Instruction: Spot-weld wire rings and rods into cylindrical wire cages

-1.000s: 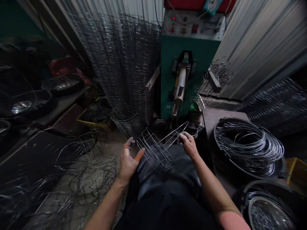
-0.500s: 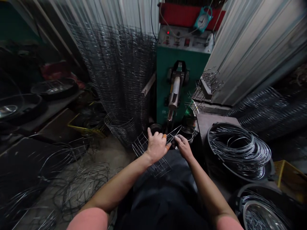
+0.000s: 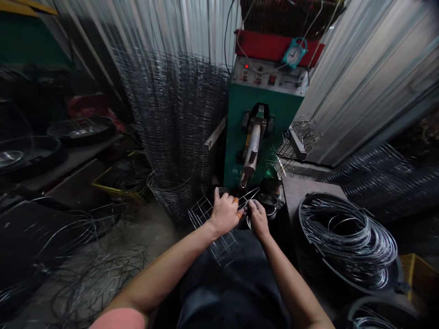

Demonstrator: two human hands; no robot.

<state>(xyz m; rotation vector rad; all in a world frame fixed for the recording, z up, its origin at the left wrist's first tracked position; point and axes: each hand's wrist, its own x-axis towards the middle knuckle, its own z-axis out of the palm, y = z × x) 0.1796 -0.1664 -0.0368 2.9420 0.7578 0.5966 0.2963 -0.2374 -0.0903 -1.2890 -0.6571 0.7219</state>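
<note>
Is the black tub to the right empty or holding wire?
Holding wire: coils of shiny wire lie piled inside the black tub.

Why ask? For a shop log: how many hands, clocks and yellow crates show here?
Hands: 2 (left hand, right hand)
Clocks: 1 (clock)
Yellow crates: 2 (crate at left, crate at right)
Total: 5

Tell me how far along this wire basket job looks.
Done: a tall stack of wire baskets stands finished-looking beside the machine. In hand: the left hand and right hand hold a wire cage up by the green machine. Left: coiled wire at right still looks unshaped.
</note>
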